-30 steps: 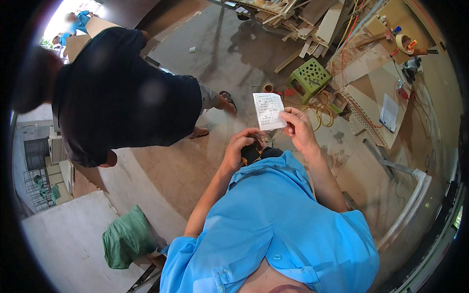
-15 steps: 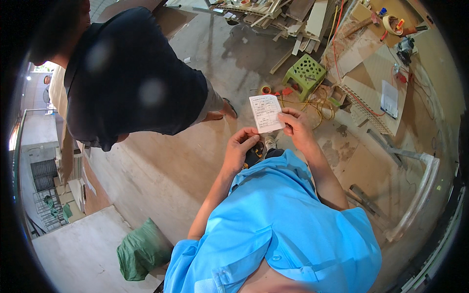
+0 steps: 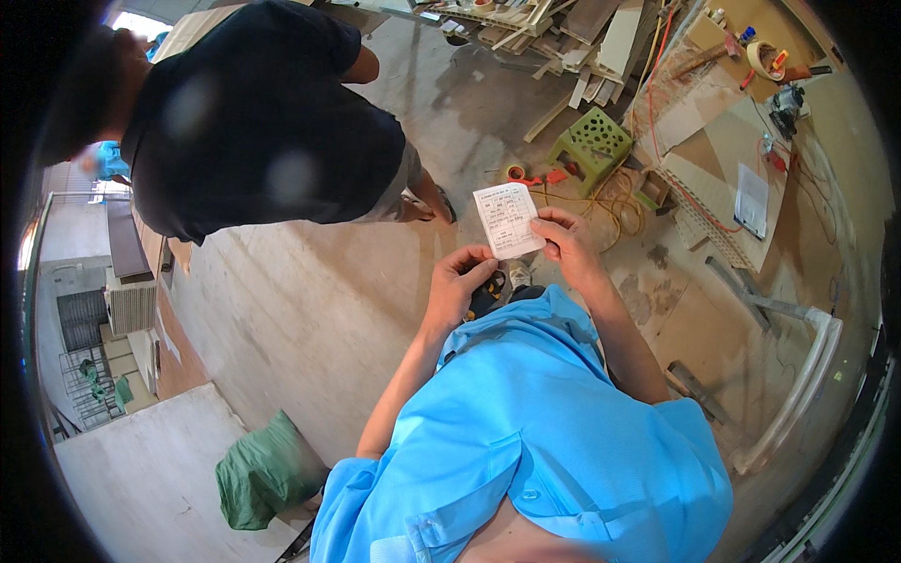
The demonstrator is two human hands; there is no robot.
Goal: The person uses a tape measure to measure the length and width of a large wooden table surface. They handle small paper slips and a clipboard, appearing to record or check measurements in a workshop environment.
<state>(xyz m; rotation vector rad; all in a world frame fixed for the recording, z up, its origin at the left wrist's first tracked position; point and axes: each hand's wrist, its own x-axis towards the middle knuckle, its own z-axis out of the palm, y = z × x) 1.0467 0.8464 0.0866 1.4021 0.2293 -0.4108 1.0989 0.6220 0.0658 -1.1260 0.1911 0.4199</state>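
A small white paper slip (image 3: 508,219) with a printed grid is held up in front of my body, its face turned toward me. My left hand (image 3: 458,284) pinches the slip's lower left corner between thumb and fingers. On the slip's right edge, my right hand (image 3: 569,246) grips with thumb and fingertips. Both forearms are raised from the sleeves of my blue shirt. Beneath the slip show my feet on the concrete floor.
A person in a dark shirt (image 3: 272,122) stands close at my left. Ahead are a green plastic stool (image 3: 590,150), a yellow cable (image 3: 617,208) and stacked board offcuts (image 3: 572,42). A workbench with a clipboard (image 3: 751,199) is at right, a green sack (image 3: 266,472) at lower left.
The person in the dark shirt has shifted, and an arm of theirs now shows. My view has turned slightly. Both my hands keep hold of the slip, which has tilted a little.
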